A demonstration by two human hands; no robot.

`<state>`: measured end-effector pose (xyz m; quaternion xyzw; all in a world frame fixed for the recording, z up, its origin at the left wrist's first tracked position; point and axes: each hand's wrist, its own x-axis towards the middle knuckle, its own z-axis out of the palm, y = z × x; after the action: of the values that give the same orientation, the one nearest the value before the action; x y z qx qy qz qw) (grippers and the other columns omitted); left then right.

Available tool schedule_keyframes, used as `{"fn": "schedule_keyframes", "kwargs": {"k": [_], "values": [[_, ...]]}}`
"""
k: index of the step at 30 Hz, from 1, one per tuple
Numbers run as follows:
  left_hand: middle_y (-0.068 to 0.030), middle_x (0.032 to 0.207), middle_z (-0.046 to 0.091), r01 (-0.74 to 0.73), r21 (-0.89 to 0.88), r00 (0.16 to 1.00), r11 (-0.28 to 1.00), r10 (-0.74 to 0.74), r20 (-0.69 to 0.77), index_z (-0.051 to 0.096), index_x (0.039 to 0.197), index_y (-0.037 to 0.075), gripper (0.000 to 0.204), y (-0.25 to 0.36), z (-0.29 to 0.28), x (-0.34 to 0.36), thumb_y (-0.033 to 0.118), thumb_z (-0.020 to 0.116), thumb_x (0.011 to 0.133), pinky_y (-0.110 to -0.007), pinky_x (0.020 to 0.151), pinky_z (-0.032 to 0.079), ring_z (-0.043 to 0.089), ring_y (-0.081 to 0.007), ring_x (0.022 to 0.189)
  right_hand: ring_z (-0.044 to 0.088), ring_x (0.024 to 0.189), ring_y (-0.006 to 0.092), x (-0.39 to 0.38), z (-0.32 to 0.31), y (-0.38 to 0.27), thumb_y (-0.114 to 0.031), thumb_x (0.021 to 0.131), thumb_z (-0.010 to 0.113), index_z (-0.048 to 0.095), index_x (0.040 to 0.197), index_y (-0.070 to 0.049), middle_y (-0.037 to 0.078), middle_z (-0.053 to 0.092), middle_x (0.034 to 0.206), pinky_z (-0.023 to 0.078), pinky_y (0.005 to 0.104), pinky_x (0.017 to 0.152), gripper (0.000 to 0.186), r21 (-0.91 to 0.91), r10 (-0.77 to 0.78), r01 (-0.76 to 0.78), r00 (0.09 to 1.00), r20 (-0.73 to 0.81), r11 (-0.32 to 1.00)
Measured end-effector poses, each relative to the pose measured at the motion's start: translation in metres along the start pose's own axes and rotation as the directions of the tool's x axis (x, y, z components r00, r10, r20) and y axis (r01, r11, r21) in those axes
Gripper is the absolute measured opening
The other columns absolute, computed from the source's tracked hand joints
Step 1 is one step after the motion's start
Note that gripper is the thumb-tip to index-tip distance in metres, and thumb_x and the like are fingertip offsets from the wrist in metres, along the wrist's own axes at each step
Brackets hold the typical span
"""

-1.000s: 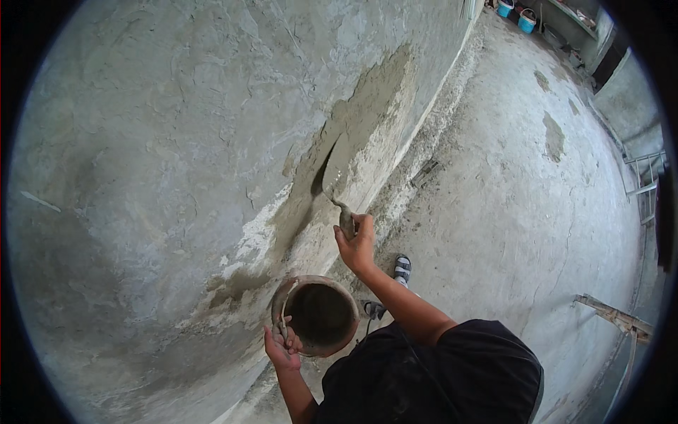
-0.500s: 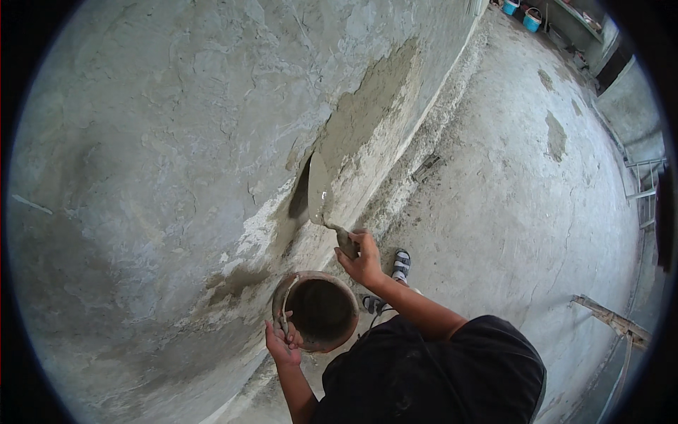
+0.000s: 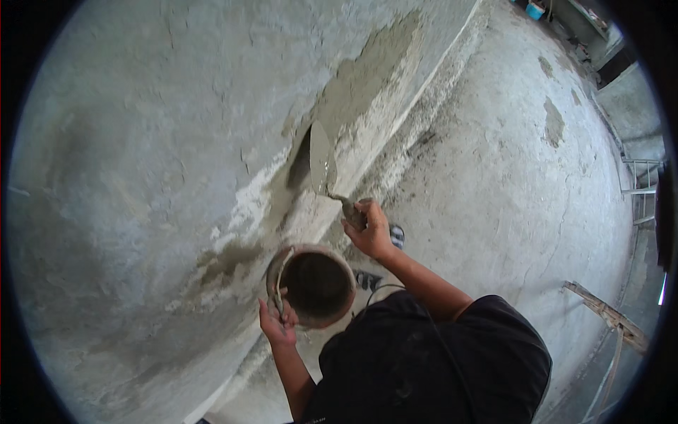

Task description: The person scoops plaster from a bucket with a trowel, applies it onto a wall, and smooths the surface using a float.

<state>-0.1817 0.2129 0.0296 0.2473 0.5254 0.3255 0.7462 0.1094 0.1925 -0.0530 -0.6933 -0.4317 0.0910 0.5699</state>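
Note:
My right hand (image 3: 369, 232) is closed round the handle of a trowel (image 3: 321, 159). Its grey, mortar-smeared blade stands on edge at the wall (image 3: 176, 120), beside a darker patch of wet mortar (image 3: 367, 71); whether the blade touches the wall I cannot tell. My left hand (image 3: 278, 324) grips the mortar-caked handle of a round bucket (image 3: 352, 283) by its left side. The bucket hangs between my hands, close to the wall, and its inside is dark, so what lies in it is hard to make out.
The rough grey floor (image 3: 494, 177) runs along the wall's foot, where crumbs of mortar lie. My sandalled feet (image 3: 367, 280) stand just right of the bucket. At the far right is a wooden trestle (image 3: 611, 318); a blue bucket (image 3: 534, 10) stands at the far end.
The trowel, both hands and the bucket sit higher in the picture. The blade has slid slightly along the wall and shows a little more of its face. Both grips stay the same.

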Motion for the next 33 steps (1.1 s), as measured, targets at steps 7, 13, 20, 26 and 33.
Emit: {"fn": "schedule_keyframes", "kwargs": {"k": [7,13,20,26,33], "values": [[0.0021,0.052,0.033,0.024,0.014,0.999,1.0,-0.025,0.045,0.056,0.117,-0.003,0.071,-0.003,-0.004,0.003,0.062,0.036,0.095,-0.025,0.041,0.023,0.025,-0.0087,0.038,0.059,0.081,0.0319,0.018,0.034,0.009,-0.008,0.073,0.079,0.046,0.109,0.0,0.018,0.054,0.101,0.049,0.037,0.07,0.049,0.05,0.05,-0.042,0.982,-0.179,0.998],[0.0028,0.053,0.031,0.005,0.013,0.999,1.0,-0.005,0.051,0.054,0.116,-0.002,0.068,-0.005,0.004,-0.006,0.06,0.036,0.096,-0.024,0.04,0.021,0.023,-0.0075,0.039,0.057,0.088,0.0412,-0.011,0.069,0.024,-0.016,0.076,0.077,0.045,0.11,0.0,0.022,0.051,0.105,0.049,0.0448,0.073,0.05,-0.034,0.061,-0.062,0.997,-0.042,0.997],[0.0022,0.057,0.033,0.011,-0.059,0.988,0.998,-0.002,0.156,0.054,0.122,-0.001,0.057,0.003,0.001,-0.011,0.049,0.039,0.099,-0.024,0.042,0.023,0.025,-0.0071,0.04,0.058,0.094,0.0424,-0.097,-0.046,0.014,-0.014,0.08,0.07,0.046,0.114,-0.001,0.022,0.055,0.101,0.047,0.0459,0.079,0.044,-0.092,0.22,-0.201,0.914,0.339,0.975],[0.0032,0.06,0.032,-0.022,0.071,0.986,0.997,0.01,0.166,0.05,0.127,-0.001,0.039,0.001,0.021,-0.015,0.028,0.049,0.1,-0.022,0.041,0.021,0.026,-0.0044,0.045,0.06,0.098,0.0388,-0.064,-0.157,-0.043,-0.016,0.079,0.07,0.056,0.108,0.0,0.021,0.061,0.1,0.048,0.0421,0.081,0.036,-0.141,0.195,-0.141,0.524,0.829,0.98],[0.0047,0.061,0.032,-0.075,0.151,0.953,0.986,0.026,0.303,0.048,0.131,-0.001,0.04,0.008,0.039,-0.041,0.026,0.048,0.101,-0.022,0.043,0.021,0.026,-0.0042,0.047,0.068,0.088,0.0266,-0.082,-0.049,-0.074,-0.015,0.076,0.063,0.071,0.093,-0.008,0.012,0.069,0.091,0.054,0.0368,0.074,0.02,-0.384,0.103,0.495,0.504,0.858,0.78]]}}
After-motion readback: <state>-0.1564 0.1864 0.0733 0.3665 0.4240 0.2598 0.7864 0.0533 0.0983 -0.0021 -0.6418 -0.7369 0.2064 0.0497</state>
